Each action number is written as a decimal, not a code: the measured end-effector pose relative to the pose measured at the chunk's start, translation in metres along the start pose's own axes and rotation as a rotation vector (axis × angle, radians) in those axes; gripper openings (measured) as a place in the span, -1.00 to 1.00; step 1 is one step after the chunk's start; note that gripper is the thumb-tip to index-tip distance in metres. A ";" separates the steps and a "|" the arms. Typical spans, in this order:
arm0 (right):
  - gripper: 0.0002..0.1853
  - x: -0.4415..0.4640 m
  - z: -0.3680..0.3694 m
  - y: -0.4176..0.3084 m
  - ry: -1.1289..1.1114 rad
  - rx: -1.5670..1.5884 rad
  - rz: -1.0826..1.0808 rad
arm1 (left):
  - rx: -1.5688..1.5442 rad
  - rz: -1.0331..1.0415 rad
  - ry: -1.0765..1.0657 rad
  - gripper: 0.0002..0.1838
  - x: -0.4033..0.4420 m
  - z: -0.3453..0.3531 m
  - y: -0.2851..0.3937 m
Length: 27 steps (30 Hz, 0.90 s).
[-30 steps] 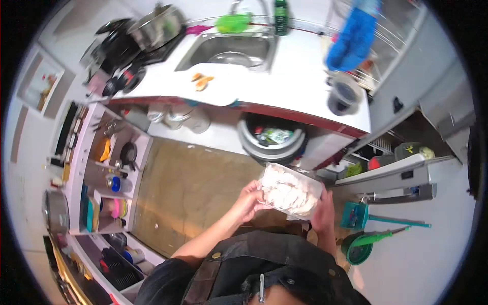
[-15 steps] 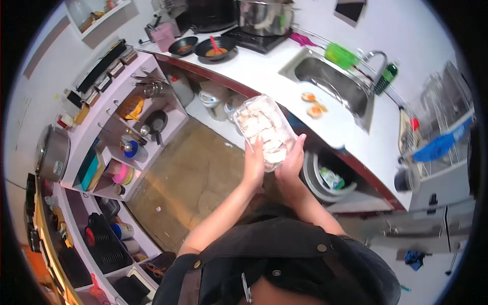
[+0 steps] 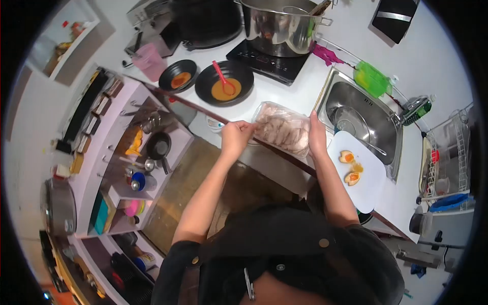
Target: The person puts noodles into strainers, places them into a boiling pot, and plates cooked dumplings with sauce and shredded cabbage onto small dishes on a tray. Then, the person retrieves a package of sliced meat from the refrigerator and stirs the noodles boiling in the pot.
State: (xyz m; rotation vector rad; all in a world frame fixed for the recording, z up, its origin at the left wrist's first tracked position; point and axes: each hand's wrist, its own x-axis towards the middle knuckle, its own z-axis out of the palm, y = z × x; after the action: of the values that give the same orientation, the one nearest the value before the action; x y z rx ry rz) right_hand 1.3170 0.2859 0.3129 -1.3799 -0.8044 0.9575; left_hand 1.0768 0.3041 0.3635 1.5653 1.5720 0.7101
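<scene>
A clear plastic container [image 3: 282, 129] of pale sliced food lies between my two hands at the counter's front edge. My left hand [image 3: 237, 138] pinches its left end, fingertips pressed together at the wrap. My right hand [image 3: 318, 134] is wrapped along the right end, with the fingers pointing up. Just right of it, a white board [image 3: 373, 175] holds egg halves [image 3: 352, 178]. Behind the container to the left, a black bowl [image 3: 203, 84] has brown sauce and a red spoon [image 3: 223, 77] in it. A smaller dark bowl [image 3: 178, 75] sits beside that one.
A large steel pot [image 3: 279, 33] stands on a black induction cooker [image 3: 269, 61] at the back. The sink [image 3: 366, 114] with a strainer is to the right, the dish rack [image 3: 447, 157] farther right. Shelves [image 3: 119, 168] with pans line the left side.
My view has turned and come closer to the counter. The container has moved from over the floor to the counter's edge, and my hands have shifted from beneath it to its two ends.
</scene>
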 end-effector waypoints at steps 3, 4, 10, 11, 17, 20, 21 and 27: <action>-0.33 0.025 0.005 -0.011 0.076 -0.219 -0.028 | 0.048 0.246 0.138 -0.74 0.025 0.004 -0.001; -0.31 0.034 0.003 -0.006 0.100 -0.264 -0.006 | 0.081 0.341 0.168 -0.75 0.036 0.005 -0.004; -0.19 0.015 -0.006 0.028 0.487 -0.164 0.145 | -0.415 0.221 -0.165 -0.78 0.088 0.017 -0.031; -0.18 0.002 0.002 0.024 0.541 0.039 0.154 | -0.622 0.044 -0.270 -0.79 0.093 0.025 -0.039; -0.59 -0.090 0.033 -0.003 0.419 0.392 0.244 | -0.931 -0.135 -0.448 -0.82 0.122 0.032 -0.035; -0.56 -0.125 0.052 0.015 0.549 0.554 0.178 | -0.694 0.198 -0.470 -0.67 0.122 0.049 -0.042; -0.47 -0.130 0.061 0.019 0.641 0.588 0.178 | -0.640 0.211 -0.468 -0.60 0.107 0.044 -0.041; -0.48 -0.132 0.105 0.064 0.698 0.371 0.088 | -0.683 -0.234 -0.835 -0.42 0.018 0.007 -0.082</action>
State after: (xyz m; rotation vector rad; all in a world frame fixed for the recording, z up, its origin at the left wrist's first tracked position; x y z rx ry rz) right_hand 1.1616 0.2075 0.2646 -1.2974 -0.0366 0.5805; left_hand 1.0393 0.3139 0.2886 0.9380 0.7448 0.3223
